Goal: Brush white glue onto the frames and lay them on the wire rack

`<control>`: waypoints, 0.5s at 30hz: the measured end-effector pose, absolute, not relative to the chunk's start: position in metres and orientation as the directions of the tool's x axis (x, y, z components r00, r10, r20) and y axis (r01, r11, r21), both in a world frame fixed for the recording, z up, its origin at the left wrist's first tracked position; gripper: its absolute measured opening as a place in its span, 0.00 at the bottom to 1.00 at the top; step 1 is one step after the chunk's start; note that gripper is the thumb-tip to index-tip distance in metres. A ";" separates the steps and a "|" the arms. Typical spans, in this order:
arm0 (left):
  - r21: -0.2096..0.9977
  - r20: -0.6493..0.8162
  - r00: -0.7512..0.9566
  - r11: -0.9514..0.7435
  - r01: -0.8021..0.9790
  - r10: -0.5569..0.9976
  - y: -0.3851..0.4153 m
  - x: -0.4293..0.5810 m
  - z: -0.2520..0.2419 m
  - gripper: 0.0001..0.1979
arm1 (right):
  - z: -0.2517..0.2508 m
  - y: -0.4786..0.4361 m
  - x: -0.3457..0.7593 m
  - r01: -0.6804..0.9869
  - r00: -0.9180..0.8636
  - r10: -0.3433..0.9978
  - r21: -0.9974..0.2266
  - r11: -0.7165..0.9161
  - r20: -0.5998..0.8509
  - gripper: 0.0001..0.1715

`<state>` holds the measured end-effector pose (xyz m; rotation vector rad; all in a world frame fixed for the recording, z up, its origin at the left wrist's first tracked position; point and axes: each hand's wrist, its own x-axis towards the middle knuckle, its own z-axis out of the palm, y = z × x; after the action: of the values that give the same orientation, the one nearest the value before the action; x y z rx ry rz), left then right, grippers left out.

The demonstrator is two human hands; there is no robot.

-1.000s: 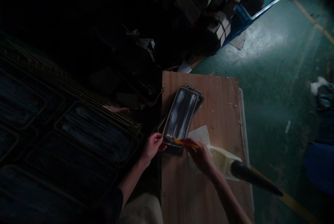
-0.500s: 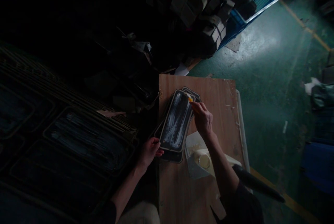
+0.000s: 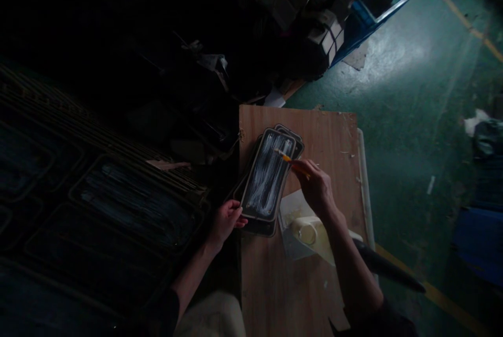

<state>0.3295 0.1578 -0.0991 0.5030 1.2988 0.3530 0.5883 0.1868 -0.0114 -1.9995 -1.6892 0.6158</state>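
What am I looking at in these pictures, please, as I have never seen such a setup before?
There is no machine here: these are a person's own bare hands, seen by a camera worn on the head, looking forward and down. The left hand holds the near left corner of a dark panel streaked with white, topping a small stack on a wooden table. The right hand holds an orange-handled brush. Beside the stack are a pale sheet and a pale container.

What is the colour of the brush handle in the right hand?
The brush handle is orange-yellow; it shows best in the head view.
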 end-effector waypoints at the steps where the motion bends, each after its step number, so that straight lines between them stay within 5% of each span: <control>1: 0.535 -0.823 0.242 0.844 0.027 0.514 0.158 0.329 -0.099 0.19 | -0.018 0.190 0.589 0.824 0.185 0.983 -0.544 -0.156 -0.002 0.13; 7: 0.526 -0.823 0.246 0.850 -0.009 0.512 0.158 0.330 -0.097 0.19 | -0.033 0.148 0.562 0.929 0.076 0.991 -0.354 -0.109 -0.106 0.13; 15: 0.537 -0.819 0.242 0.843 0.002 0.521 0.157 0.331 -0.092 0.16 | -0.010 0.068 0.485 0.757 0.025 0.957 -0.620 -0.207 -0.288 0.16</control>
<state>0.3308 0.1567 -0.0922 0.4818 1.2888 0.3741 0.4853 0.0678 -0.0105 -2.0125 -1.7585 0.9662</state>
